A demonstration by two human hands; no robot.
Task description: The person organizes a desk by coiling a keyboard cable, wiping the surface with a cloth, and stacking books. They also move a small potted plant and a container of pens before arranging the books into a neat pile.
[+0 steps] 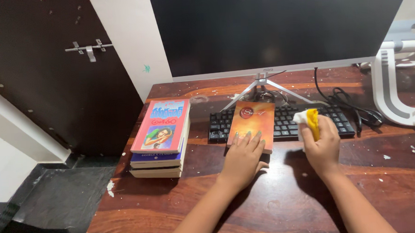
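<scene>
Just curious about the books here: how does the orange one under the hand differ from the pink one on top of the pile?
The orange book lies alone, partly on the black keyboard, while the pink book tops a stack at the desk's left edge. The left hand presses on the orange book; nothing touches the pink book. The orange cover is dark and plain; the pink one shows a colourful picture. Both lie flat, face up.

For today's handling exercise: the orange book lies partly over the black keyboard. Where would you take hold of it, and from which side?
Grip the orange book at its near short edge, coming from the front of the desk. Its far end rests on the keyboard, so it lies tilted, and the left hand already presses flat on that near end. The left long edge looks free too, so fingers could probably slip under there.
</scene>
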